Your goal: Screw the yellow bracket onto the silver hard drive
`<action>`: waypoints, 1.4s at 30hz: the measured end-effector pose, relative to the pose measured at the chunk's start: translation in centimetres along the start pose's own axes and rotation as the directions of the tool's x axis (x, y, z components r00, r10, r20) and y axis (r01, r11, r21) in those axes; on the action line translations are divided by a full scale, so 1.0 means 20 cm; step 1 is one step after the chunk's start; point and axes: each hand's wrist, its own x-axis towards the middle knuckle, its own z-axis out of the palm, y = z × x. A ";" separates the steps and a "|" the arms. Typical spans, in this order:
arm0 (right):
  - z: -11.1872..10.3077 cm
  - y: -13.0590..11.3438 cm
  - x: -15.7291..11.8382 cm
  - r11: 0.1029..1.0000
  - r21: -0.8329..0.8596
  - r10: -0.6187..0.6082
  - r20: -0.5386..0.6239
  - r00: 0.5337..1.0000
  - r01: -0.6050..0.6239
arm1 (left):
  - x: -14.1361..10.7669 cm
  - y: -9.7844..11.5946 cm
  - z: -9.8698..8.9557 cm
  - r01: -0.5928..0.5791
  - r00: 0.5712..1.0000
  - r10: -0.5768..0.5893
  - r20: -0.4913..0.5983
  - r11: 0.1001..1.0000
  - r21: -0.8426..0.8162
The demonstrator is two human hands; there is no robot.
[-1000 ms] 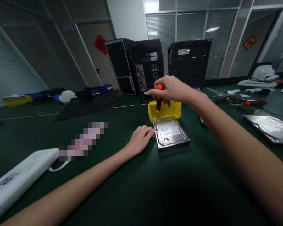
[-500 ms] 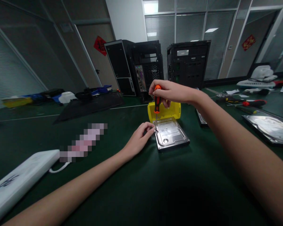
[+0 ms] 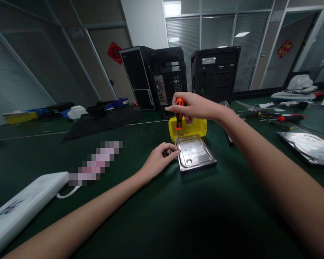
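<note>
A silver hard drive (image 3: 196, 153) lies flat on the dark green table, its upper end beside a yellow plastic tray (image 3: 197, 127). My right hand (image 3: 186, 104) is closed round the orange-and-black handle of a screwdriver (image 3: 179, 117), its thumb stretched to the left. The screwdriver stands nearly upright, with its tip at the drive's left edge. My left hand (image 3: 164, 156) is at that same edge, index finger and thumb curled together close to the tip. Whatever may be between those fingertips is hidden.
More hard drives lie to the right, one (image 3: 309, 147) near the right edge and another partly behind my right forearm. Near them are a red-and-black screwdriver (image 3: 291, 118) and other tools. Computer cases (image 3: 216, 73) stand behind. A white box-like device (image 3: 29, 201) with a cable is at left.
My right thumb has swung out to the left across the screwdriver handle. The left index finger and thumb have shifted slightly, drawing closer round the tip. The drive has barely moved.
</note>
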 end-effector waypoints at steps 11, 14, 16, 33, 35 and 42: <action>0.01 0.01 0.00 0.985 0.169 0.016 0.070 0.997 -0.027 | 0.02 0.00 0.02 -0.007 1.000 0.006 -0.012 1.000 -0.008; 0.01 0.01 0.00 0.984 0.174 0.017 0.071 0.997 -0.029 | 0.01 0.01 0.01 0.010 1.000 -0.010 -0.007 1.000 -0.014; 0.01 0.00 0.00 0.985 0.169 0.013 0.077 0.997 -0.026 | 0.01 0.01 0.01 0.018 1.000 -0.018 0.007 1.000 -0.011; 0.00 0.00 0.01 0.994 0.084 -0.069 0.021 0.997 0.067 | 0.01 -0.01 0.00 -0.038 0.999 0.038 0.004 0.999 0.028; -0.01 -0.01 0.00 0.994 0.091 -0.058 0.014 0.998 0.057 | 0.01 -0.01 0.00 -0.028 1.000 0.028 0.009 0.999 0.017; 0.00 -0.02 0.00 0.995 0.087 -0.049 0.063 0.997 0.044 | 0.01 -0.03 0.01 -0.014 1.000 0.014 0.020 1.000 -0.005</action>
